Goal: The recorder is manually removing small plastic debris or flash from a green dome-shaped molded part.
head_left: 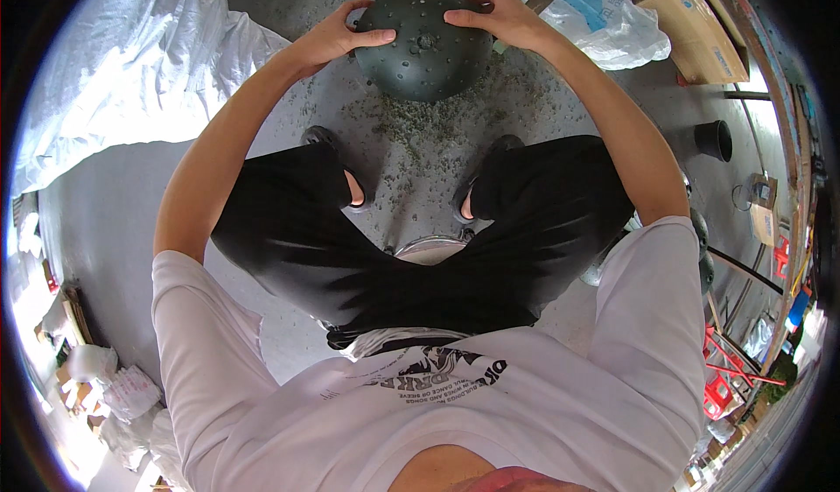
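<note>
A dark green ball-shaped piece (424,50), dotted with small knobs, is held out in front of me above the grey floor. My left hand (337,37) grips its left side, the thumb lying across the curved face and the fingers going round the edge. On the upper right, my right hand (507,17) holds it in the same way, thumb on the face. The fingertips behind the piece are hidden. Whether it is a full ball or a half shell, I cannot tell. Small green scraps (429,129) lie scattered on the floor below it.
White plastic sheeting (140,72) covers a heap at the left. Clear plastic bags (604,19) and a cardboard box (691,32) stand at the far right. A small black bucket (713,140) is on the right-hand floor, with red-framed items (722,387) nearer me.
</note>
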{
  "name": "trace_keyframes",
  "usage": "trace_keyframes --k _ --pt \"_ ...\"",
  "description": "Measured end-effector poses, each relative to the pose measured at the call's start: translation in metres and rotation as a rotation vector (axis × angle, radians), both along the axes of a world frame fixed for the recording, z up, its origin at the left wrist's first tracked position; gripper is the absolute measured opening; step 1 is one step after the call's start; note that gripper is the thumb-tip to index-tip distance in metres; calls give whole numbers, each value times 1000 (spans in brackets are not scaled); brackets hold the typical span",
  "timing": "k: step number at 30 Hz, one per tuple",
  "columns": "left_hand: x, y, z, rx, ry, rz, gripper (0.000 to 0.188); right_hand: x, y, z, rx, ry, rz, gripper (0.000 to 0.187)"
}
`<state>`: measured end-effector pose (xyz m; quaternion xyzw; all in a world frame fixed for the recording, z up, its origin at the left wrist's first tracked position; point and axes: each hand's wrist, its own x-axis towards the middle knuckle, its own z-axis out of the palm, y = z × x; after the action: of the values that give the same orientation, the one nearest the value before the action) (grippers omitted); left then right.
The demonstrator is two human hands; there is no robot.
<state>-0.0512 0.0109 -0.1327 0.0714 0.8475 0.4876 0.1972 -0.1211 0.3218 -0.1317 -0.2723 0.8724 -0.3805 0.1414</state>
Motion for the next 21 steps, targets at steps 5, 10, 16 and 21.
trace_keyframes --k 5,10,16,21 --pt "2 7 2 72 -74 142 114 9 0 3 -35 -22 47 97" --pt "-9 2 -4 -21 -59 201 117 12 -9 9 -42 64 89 105" --pt "5 17 9 33 -61 128 125 14 -9 15 25 70 116 92" --pt "3 28 23 95 -171 121 129 -16 10 8 -536 -511 -152 82"
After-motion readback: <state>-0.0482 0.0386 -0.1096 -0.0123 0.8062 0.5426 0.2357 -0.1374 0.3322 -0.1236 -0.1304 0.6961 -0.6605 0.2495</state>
